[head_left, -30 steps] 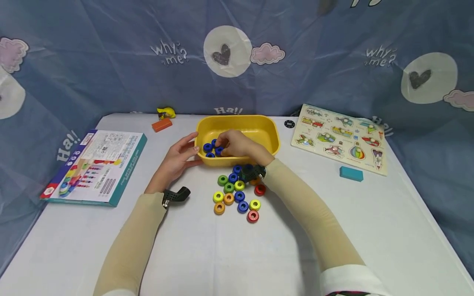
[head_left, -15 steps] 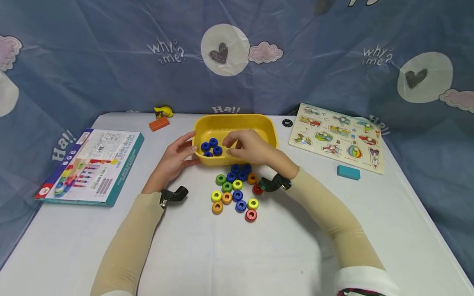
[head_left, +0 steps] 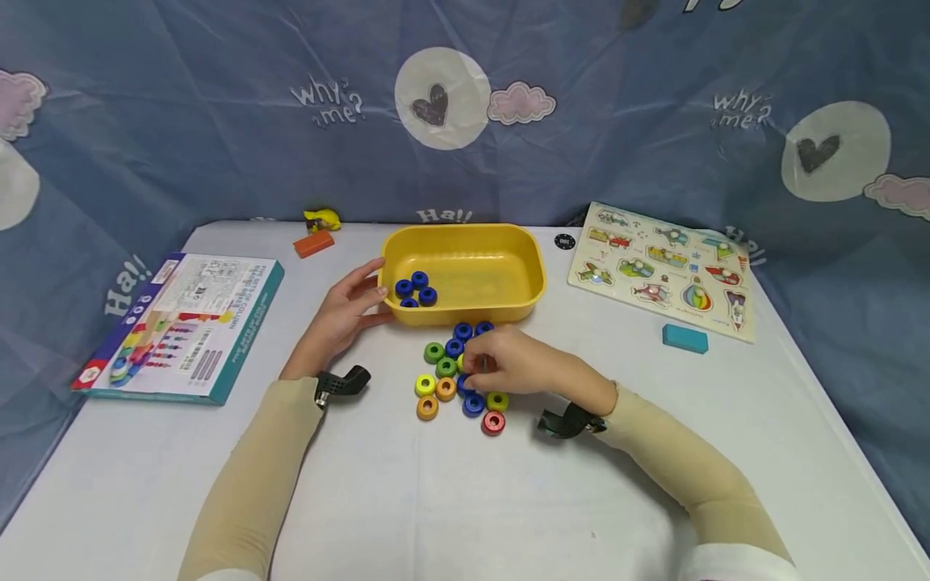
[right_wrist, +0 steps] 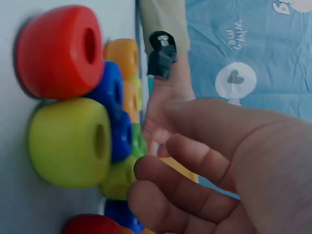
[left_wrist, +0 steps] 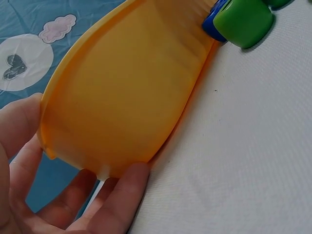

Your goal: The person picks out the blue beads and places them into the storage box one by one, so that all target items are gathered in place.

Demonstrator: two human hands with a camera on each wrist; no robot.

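Yellow tray (head_left: 501, 313) at the far middle of the table (head_left: 349, 484), and the left hand (head_left: 349, 311) has it by the left end, fingers curled about the outside of the wall, a grip that looks meant to steady it while leaving the opening free! Inside, four blue rings (head_left: 427, 299) sit bunched at that same left end, no other colour showing in there, so the grouping looks deliberate. Just in front of the tray lie the loose rings (head_left: 446, 373), blue, green, yellow, orange and red all mixed, kept close, presumably, for a short reach. And here's the right hand (head_left: 519, 363), low over the right side of that cluster, fingers loosely bent, thumb apart from them, nothing visible between, some rings hidden beneath. Out wide, a flat box (head_left: 189, 331) lies at the left, a puzzle board (head_left: 632, 278) at the right with a teal block (head_left: 684, 339) just before it, all well apart from the hands, probably to leave the middle for handling
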